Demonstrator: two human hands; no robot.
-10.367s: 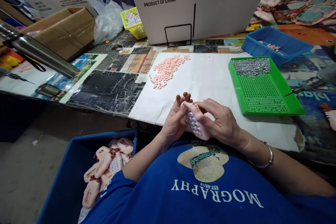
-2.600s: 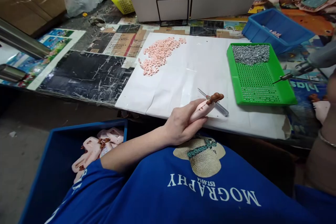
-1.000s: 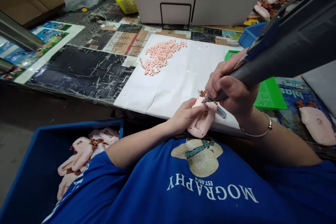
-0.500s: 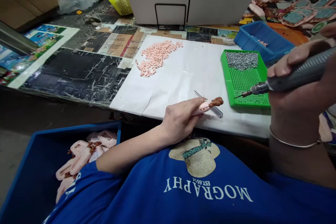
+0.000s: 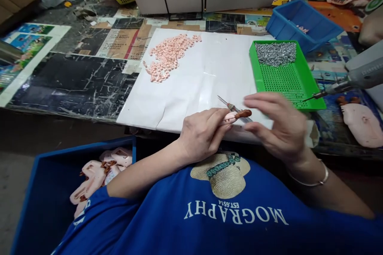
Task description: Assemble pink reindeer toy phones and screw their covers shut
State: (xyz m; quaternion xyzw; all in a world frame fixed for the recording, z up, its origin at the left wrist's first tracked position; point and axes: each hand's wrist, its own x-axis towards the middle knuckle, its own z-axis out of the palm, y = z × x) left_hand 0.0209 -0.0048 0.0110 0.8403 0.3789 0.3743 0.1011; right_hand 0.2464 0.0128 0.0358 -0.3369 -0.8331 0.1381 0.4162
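My left hand (image 5: 202, 133) is closed around a pink plastic toy piece (image 5: 229, 118) with a brown end, held above the front edge of the white sheet; my fingers hide much of it. Just behind it on the sheet lies a thin pointed metal tool (image 5: 233, 107), its handle partly covered. To the right, my right hand (image 5: 278, 127) is blurred, its fingers and thumb spread apart with nothing between them, facing the toy piece. The power screwdriver (image 5: 359, 73) is at the right, out of my hand, its bit pointing left over the green tray (image 5: 312, 87).
Silver screws (image 5: 277, 53) fill the tray's back end. Small pink parts (image 5: 172, 55) are heaped on the white sheet (image 5: 221, 63). A blue bin (image 5: 311, 34) stands behind the tray. Pink shells (image 5: 362, 125) lie right; more pink pieces (image 5: 92, 175) sit in a blue crate (image 5: 32, 191).
My right hand has let go of the power screwdriver and moved left and down toward the toy piece, its fingers opening. My left hand keeps its hold, and the view has shifted slightly.
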